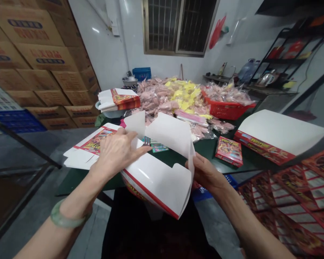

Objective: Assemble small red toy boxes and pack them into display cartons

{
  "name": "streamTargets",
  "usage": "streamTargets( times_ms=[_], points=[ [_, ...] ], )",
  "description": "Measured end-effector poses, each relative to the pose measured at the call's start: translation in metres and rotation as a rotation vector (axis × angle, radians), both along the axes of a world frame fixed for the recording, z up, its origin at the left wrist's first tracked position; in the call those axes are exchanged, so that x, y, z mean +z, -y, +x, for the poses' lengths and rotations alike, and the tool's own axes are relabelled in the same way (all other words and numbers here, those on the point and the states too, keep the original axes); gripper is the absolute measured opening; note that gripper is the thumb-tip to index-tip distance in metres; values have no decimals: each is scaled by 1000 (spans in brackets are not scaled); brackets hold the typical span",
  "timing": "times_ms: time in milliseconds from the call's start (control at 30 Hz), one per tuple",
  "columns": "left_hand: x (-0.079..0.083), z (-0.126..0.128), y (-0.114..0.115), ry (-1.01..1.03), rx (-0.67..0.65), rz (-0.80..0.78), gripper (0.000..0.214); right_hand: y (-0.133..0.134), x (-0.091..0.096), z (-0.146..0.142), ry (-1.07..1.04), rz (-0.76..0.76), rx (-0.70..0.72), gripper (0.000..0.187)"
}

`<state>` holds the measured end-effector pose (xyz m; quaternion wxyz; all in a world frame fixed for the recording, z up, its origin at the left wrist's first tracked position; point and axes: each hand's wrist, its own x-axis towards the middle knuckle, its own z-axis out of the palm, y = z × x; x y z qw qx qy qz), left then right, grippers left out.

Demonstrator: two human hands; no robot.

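A partly folded paperboard box [156, 176], white inside with a red printed outer edge, is tilted over my lap at the table's front edge. My left hand [121, 149] grips its left end, thumb stretched along the inside and fingers bent by a raised flap. At the other end, my right hand [205, 171] pinches the side flap [191, 158] between thumb and fingers; some fingertips are hidden behind it. Left of the box lies a stack of flat printed box blanks [87, 147]. Colourful cards [159, 147] show on the table behind the box.
Bagged pink and yellow pieces [175, 95] are heaped on the green table [172, 156], beside a filled red basket [226, 109]. A small red box [228, 151] and an open-lidded box [269, 140] stand right. Printed boxes [291, 194] are stacked lower right; cartons [43, 57] left.
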<state>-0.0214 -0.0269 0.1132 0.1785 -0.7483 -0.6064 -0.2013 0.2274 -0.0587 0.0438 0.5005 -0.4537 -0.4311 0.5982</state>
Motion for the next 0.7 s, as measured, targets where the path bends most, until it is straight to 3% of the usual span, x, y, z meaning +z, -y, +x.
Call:
streamTargets(
  times_ms=[100, 233, 400, 533, 700],
  points=[
    [-6, 0, 6, 16, -184, -24, 54, 7, -13, 6, -29, -153, -37, 48],
    [-25, 2, 14, 114, -345, -90, 50, 15, -26, 5, 65, -193, -110, 45],
    [-47, 3, 22, 317, -435, -41, 43, 17, -33, 8, 140, -209, -140, 44],
    [-55, 3, 37, 316, -490, -39, 39, 19, -43, 15, 216, -261, -166, 41],
    [-61, 2, 65, 310, -411, 45, 34, 27, -49, 21, 290, -242, -175, 44]
  ],
)
